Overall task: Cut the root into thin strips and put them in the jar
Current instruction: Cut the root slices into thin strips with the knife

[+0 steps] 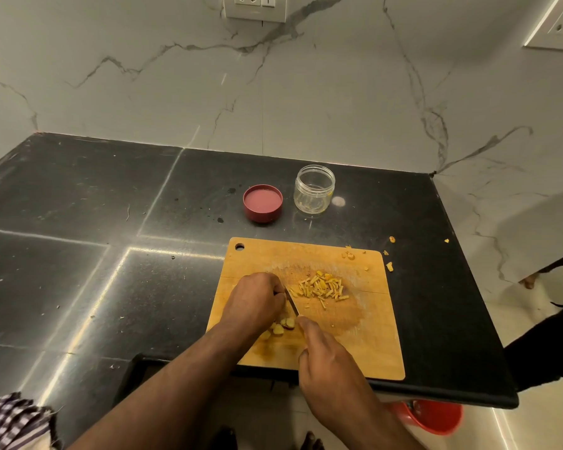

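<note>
head view, looking down on a wooden cutting board [364, 349] that lies on a black stone counter [78, 254] near its front edge. all positions below are given relative to the cutting board. left hand [257, 300]: over the left half of the board, knuckles up, fingers curled down onto root material that the hand itself hides; what exactly it pins cannot be told. right hand [325, 355]: over the near middle of the board, closed around a knife handle, index finger extended along the spine. knife [292, 303]: blade runs from the right hand toward the far side of the board, edge down, just beside the left hand's fingers. root pieces [281, 326]: several pale yellow chunks, one with reddish skin, on the board between the two hands. cut strips [322, 289]: a loose pile of thin yellow sticks on the board's middle, to the right of the blade. small scraps [350, 254] lie at the board's far right corner and on the counter just past it. jar [314, 189]: clear, upright, open, on the counter beyond the far edge of the board, with yellow smears inside. red lid [262, 203]: on the counter left of the jar, inner face up. a red bucket [433, 417] shows on the floor below the counter edge nearest the board.
</note>
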`<state>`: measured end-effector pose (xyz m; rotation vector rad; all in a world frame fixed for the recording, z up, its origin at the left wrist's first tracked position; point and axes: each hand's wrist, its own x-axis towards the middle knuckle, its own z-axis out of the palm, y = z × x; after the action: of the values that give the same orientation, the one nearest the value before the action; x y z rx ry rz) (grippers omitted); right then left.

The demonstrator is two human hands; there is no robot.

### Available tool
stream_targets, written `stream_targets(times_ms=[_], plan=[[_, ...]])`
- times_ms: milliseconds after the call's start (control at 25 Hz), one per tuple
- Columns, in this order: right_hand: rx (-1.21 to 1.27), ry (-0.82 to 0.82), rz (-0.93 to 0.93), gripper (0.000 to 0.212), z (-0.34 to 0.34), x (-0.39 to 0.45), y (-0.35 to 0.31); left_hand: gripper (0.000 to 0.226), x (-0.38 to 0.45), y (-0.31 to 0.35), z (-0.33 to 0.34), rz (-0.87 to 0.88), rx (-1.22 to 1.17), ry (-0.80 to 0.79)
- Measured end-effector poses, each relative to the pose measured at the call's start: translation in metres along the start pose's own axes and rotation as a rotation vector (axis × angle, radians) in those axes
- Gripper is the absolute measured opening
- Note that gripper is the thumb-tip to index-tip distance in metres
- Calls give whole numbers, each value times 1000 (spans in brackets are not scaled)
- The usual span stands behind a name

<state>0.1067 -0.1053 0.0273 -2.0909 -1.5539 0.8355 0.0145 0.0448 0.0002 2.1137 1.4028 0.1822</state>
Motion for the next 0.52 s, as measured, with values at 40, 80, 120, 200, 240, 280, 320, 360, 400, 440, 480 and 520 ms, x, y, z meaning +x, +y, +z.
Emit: stream_targets(times_ms=[40,80,120,200,240,280,320,360,400,440,480,520], plan=[[4,0,2,52,0,-3,2,16,0,0,0,-4,-8,-1],[4,2,7,51,0,-7,4,15,0,1,0,-6,-18,-6],[5,8,10,50,0,-10,6,13,0,1,0,-7,-27,-12],[1,22,8,50,2,-15,10,12,0,1,0,-5,-35,-12],[-9,28,12,51,2,-18,11,11,0,0,0,-5,-39,-11],[-20,32,17,51,2,-21,12,11,0,0,0,-6,-42,-14],[-33,36,21,51,2,-24,14,11,0,-1,-1,-9,-43,-21],[-53,47,19,51,2,-26,15,11,0,-1,-1,-10,-43,-28],[-72,65,14,51,1,-27,17,12,1,-1,-2,-10,-44,-32],[-77,87,8,51,0,-27,19,12,1,-2,-3,-8,-46,-35],[-64,103,9,51,-2,-26,20,12,1,-3,-3,-5,-49,-41],[-37,111,17,50,-4,-24,20,14,1,-3,-4,-1,-46,-48]])
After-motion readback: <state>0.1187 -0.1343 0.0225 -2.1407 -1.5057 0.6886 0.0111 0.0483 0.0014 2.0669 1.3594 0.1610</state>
